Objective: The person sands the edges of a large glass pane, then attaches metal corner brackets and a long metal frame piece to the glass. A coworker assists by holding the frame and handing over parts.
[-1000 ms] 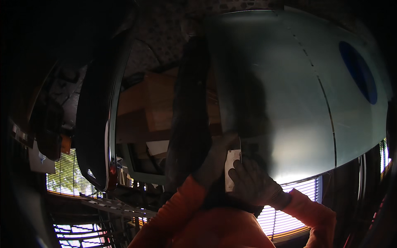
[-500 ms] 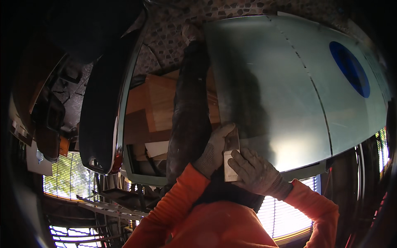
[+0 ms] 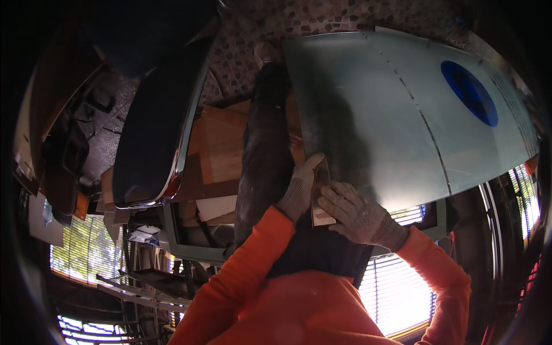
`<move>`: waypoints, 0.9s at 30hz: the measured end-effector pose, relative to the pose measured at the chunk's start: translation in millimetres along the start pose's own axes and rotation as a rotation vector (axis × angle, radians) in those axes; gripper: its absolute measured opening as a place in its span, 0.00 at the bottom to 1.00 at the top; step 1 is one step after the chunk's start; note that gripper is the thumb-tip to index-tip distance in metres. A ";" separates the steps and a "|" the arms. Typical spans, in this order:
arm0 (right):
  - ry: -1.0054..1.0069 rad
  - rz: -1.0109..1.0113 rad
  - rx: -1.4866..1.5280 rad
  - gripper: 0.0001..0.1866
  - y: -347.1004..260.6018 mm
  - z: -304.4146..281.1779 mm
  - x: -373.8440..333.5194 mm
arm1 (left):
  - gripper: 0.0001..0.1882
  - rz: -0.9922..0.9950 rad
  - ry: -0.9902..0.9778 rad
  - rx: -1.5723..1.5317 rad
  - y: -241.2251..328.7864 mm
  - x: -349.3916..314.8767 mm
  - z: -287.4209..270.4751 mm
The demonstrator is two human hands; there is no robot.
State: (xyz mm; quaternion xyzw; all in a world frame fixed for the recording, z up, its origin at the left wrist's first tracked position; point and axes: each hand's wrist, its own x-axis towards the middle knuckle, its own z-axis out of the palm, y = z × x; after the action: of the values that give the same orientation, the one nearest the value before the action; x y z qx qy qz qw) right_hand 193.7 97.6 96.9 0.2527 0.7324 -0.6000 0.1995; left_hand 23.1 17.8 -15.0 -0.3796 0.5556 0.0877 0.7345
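A narrow, pale, flat-sided block [image 3: 323,217] lies lengthwise at the near left edge of a large glossy grey-green panel [image 3: 397,155]. My gloved left hand [image 3: 299,187] is closed around its far part, with the thumb along the top. From the right, my gloved right hand [image 3: 351,210] presses its fingers onto the block's near part. The fingers cover much of the block, so its exact kind and underside cannot be made out. A blue oval patch [image 3: 469,94] and a dark dashed line mark the panel farther right.
My dark-trousered leg [image 3: 266,144] stretches away left of the panel. Wooden boards [image 3: 215,146] lie beside it. A long black padded piece with a shiny rim [image 3: 152,126] stands farther left. Beyond is a stone-patterned floor [image 3: 322,17]; slatted windows [image 3: 397,293] glow at the near side.
Both hands have moved slightly away from me with the block, and the right hand covers more of it. The whole view has shifted a little.
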 end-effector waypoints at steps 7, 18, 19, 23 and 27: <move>0.019 -0.042 -0.037 0.34 2.9 -7.1 3.4 | 0.20 0.002 0.033 -0.019 4.8 -3.1 8.4; 0.088 0.022 0.048 0.32 -1.5 -4.9 -0.4 | 0.25 -0.036 0.074 -0.063 -5.7 11.1 8.6; 0.119 0.016 0.041 0.32 -1.8 -3.2 -1.0 | 0.24 -0.026 0.054 -0.061 -7.4 11.6 6.5; 0.186 0.021 0.010 0.31 -4.8 4.4 -2.0 | 0.24 0.024 0.019 -0.067 -15.5 20.9 -0.8; 0.170 0.009 -0.035 0.30 -4.6 7.6 -3.8 | 0.25 -0.032 0.059 -0.053 -8.5 10.1 4.8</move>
State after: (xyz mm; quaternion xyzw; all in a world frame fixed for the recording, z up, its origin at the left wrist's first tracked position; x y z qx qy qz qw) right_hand 193.8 89.0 101.2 0.3027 0.7558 -0.5625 0.1437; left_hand 35.1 12.1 -19.6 -0.4104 0.5681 0.0795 0.7089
